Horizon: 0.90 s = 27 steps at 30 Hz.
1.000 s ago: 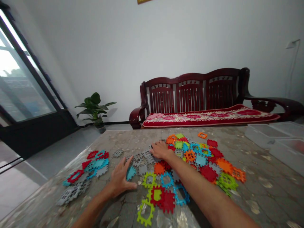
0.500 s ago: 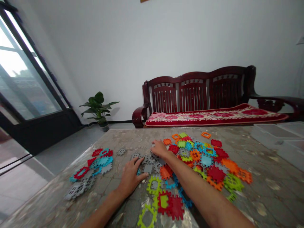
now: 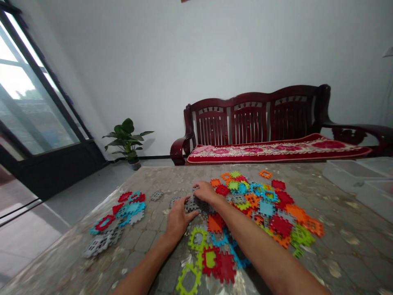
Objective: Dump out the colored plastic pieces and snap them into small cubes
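Between my two hands lies a bunch of grey interlocking plastic tiles (image 3: pixel 192 204) with toothed edges. My left hand (image 3: pixel 178 218) grips the bunch from its left side, thumb at the near edge and fingers at the far edge. Over its far right part, my right hand (image 3: pixel 205 191) is curled with bent fingers against the grey tiles; the palm hides some of them. Beside my right forearm spreads a mixed heap of red, orange, green and blue tiles (image 3: pixel 266 208). Nearer to me lie a red tile (image 3: pixel 226 266) and a green frame tile (image 3: pixel 188 279).
A separate group of grey, blue and red tiles (image 3: pixel 106 241) lies at the left of the table (image 3: pixel 144 250). One grey tile (image 3: pixel 156 196) lies apart. Clear plastic boxes (image 3: pixel 346 176) stand at the right edge. Beyond are a wooden bench (image 3: pixel 251 123) and a potted plant (image 3: pixel 129 139).
My left hand has moved right and slightly away from me, closing in on the grey tiles. The grey tiles are bunched more tightly together. My right hand stays nearly in place.
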Motion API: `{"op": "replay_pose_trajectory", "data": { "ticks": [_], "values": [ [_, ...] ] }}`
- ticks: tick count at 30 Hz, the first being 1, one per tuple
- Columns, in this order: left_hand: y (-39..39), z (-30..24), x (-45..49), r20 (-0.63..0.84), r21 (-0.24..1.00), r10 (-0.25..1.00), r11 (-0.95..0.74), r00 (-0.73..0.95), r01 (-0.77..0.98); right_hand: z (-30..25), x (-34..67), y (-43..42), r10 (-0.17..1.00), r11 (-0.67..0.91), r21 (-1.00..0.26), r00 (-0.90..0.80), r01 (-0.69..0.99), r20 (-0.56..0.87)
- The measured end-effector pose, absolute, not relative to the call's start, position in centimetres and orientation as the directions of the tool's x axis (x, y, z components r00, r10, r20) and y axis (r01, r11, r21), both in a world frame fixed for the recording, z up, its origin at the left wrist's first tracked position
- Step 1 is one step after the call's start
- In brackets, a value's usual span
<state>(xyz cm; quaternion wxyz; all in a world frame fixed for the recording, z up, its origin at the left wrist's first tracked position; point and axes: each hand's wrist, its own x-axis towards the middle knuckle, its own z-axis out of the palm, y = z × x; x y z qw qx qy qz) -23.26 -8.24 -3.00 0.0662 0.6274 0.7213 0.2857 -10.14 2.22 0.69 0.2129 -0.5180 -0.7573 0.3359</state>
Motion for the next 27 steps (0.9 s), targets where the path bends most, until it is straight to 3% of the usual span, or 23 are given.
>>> {"op": "replay_pose_trajectory", "data": {
  "ticks": [4, 9, 18, 22, 27],
  "values": [
    [-7.4, -2.5, -21.9, 0.263, 0.564, 0.930, 0.067, -0.257, 0.823, 0.6, -8.8, 2.3, 0.944, 0.120, -0.837, -0.322, 0.534, -0.070],
    [-6.3, -0.6, -18.7, 0.341, 0.651, 0.909, -0.045, -0.239, 0.758, 1.6, -5.4, 2.5, 0.958, 0.015, -0.932, -0.273, 0.363, -0.091],
    [-2.8, 1.3, -8.7, 0.425, 0.758, 0.905, -0.343, -0.022, 0.555, 4.3, 7.2, 2.6, 0.991, -0.022, -0.985, -0.123, 0.173, -0.044],
    [-1.2, 1.4, -9.2, 0.323, 0.716, 0.944, -0.289, 0.066, 0.636, 3.7, 12.5, 2.4, 0.999, -0.042, -0.963, 0.001, 0.264, -0.044],
    [0.5, 1.9, -15.6, 0.164, 0.599, 0.985, -0.141, 0.051, 0.788, 1.8, 18.1, 2.0, 0.989, 0.044, -0.907, 0.111, 0.418, 0.099]
  ]
}}
